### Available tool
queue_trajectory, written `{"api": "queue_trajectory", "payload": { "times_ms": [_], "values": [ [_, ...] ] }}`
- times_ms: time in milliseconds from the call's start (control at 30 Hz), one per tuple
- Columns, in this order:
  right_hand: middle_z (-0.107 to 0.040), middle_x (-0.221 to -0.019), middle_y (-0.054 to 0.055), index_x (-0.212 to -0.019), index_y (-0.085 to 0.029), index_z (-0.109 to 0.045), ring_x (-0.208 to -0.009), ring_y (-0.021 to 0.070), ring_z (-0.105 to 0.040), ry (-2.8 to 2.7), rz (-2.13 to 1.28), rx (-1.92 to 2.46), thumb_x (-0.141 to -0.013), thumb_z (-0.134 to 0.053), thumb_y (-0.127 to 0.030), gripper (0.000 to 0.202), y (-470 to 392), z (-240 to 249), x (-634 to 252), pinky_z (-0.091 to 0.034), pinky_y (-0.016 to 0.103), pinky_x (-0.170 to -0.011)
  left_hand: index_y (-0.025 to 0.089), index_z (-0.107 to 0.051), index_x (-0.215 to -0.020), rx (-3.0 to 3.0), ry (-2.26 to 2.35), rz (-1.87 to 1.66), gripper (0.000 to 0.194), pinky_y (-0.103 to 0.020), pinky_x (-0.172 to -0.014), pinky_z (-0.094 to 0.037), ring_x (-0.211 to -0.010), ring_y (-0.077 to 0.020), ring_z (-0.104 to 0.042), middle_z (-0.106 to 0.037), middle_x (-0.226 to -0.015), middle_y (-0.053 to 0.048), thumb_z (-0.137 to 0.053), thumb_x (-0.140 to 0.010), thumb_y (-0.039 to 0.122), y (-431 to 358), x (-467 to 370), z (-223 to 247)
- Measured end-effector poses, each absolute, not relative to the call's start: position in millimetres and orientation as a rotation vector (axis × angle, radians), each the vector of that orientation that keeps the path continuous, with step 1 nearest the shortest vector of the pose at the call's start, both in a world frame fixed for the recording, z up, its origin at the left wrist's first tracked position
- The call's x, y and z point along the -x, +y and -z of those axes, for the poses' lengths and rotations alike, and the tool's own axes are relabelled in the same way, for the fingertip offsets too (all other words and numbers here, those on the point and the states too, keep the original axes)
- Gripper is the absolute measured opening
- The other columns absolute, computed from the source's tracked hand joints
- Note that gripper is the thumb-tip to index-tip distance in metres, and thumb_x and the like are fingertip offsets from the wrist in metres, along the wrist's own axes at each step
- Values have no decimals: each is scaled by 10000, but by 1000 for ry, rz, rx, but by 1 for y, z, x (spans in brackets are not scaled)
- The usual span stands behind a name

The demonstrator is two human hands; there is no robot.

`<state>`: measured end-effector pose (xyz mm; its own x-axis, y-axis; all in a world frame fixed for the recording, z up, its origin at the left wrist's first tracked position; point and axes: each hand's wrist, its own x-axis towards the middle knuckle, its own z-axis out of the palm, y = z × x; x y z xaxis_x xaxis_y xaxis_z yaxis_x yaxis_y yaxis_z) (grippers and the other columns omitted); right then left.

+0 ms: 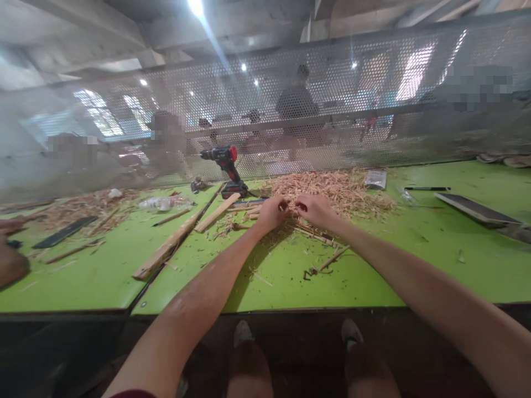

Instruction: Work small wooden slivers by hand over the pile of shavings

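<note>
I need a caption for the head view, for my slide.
Left hand and right hand close together by a heap of shavings, a drill upright on the green table.

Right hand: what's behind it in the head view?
Behind the right hand lies a heap of pale wood shavings, and beyond that the perforated screen. Whatever part of the heap or green tabletop the hand covers cannot be seen.

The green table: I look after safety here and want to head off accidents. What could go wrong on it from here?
The cordless drill stands upright on its battery, beyond the left hand; a stray knock might tip it over.

The heap of wood shavings just beyond the right hand could hide a small piece if one were dropped there.
</note>
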<state>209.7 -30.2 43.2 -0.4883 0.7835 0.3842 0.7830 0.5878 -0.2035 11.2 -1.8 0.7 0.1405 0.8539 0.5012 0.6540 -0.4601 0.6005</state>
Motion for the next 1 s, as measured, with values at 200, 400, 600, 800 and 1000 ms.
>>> {"api": "queue_trajectory", "payload": {
  "times_ms": [200,400,600,800,1000],
  "values": [
    [-809,-1005,110,-951,-185,-832,-870,224,-687,-2398,-44,1210,-1077,-570,-105,302,-31,-41,-210,-480,307,-766,222,-653,-688,-2234,1503,-1207,185,-345,-744,-552,-723,-213,-653,-722,-769,-40,-717,-792,84,-1,-10,-1],
    [-821,-1032,145,-1020,-121,-838,-891,229,-687,-2360,0,1261,-1080,-558,-102,286,-29,-40,-212,-476,320,-778,198,-711,-794,-2317,1411,-1265,116,-314,-798,-558,-772,-190,-658,-763,-839,-37,-730,-847,96,-3,-10,1],
    [-818,-1062,145,-1046,-146,-866,-932,246,-708,-2348,-14,1270,-1089,-559,-114,312,-27,-37,-212,-486,335,-801,213,-690,-741,-2312,1401,-1217,148,-338,-748,-541,-733,-213,-655,-733,-774,-34,-712,-842,106,0,-11,2],
    [-823,-1035,141,-1019,-151,-864,-928,247,-721,-2383,-25,1220,-1084,-575,-119,298,-26,-35,-210,-505,340,-843,216,-685,-746,-2279,1414,-1203,97,-326,-720,-536,-708,-203,-640,-708,-738,-14,-695,-795,133,3,-10,1],
    [-831,-1035,135,-989,-172,-842,-928,253,-731,-2331,-22,1251,-1085,-564,-138,296,-26,-35,-212,-519,335,-817,219,-676,-727,-2248,1412,-1244,132,-339,-737,-542,-713,-200,-648,-739,-771,-36,-707,-806,118,2,-12,2]
  ]
}}
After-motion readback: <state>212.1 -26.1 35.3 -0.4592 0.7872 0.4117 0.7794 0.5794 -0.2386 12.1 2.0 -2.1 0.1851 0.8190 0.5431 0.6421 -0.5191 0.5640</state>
